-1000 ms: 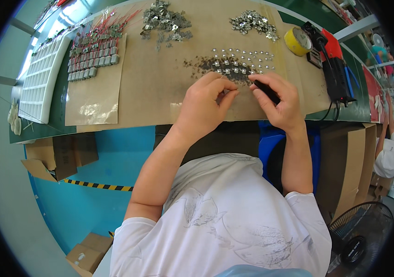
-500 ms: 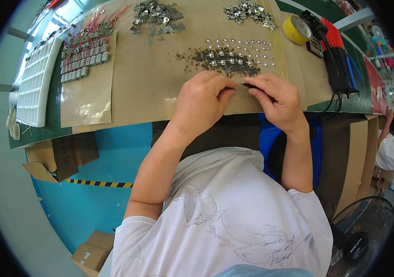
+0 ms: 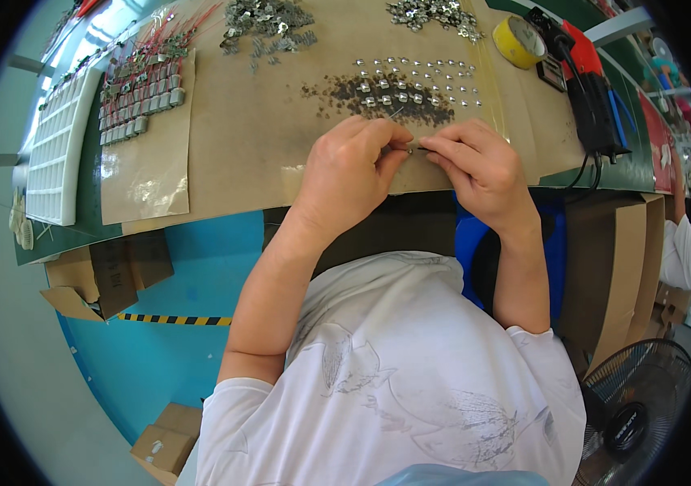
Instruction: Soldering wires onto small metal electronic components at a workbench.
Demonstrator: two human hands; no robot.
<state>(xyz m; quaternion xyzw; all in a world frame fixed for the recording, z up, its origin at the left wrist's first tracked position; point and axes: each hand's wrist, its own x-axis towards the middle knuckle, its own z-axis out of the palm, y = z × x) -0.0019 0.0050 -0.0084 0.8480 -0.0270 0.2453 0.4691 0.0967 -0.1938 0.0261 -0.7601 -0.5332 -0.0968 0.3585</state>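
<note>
My left hand point(image 3: 349, 166) is closed in a pinch above the near edge of the brown-covered table. Between thumb and forefinger it grips a small shiny metal piece point(image 3: 410, 151), mostly hidden by the fingers. Close beside it, my right hand point(image 3: 485, 166) is shut on a thin black tool point(image 3: 422, 148), whose dark tip points at the metal piece; its exact kind cannot be made out. Just beyond both hands lies a scatter of tiny dark brown bits point(image 3: 354, 95). Small shiny metal parts point(image 3: 417, 99) stand in rows on and beside the scatter.
Heaps of metal brackets point(image 3: 268, 24) and metal pieces point(image 3: 435, 16) lie farther back. At left are small motors with red wires point(image 3: 141, 105) and a white compartment tray point(image 3: 62, 150). Yellow tape point(image 3: 519, 42) and a black device point(image 3: 597, 113) sit right; a fan point(image 3: 633, 413) stands below.
My right hand has shifted slightly left, closer to my left hand, and less of the black tool shows. My left hand keeps its pinch. The whole view has moved slightly.
</note>
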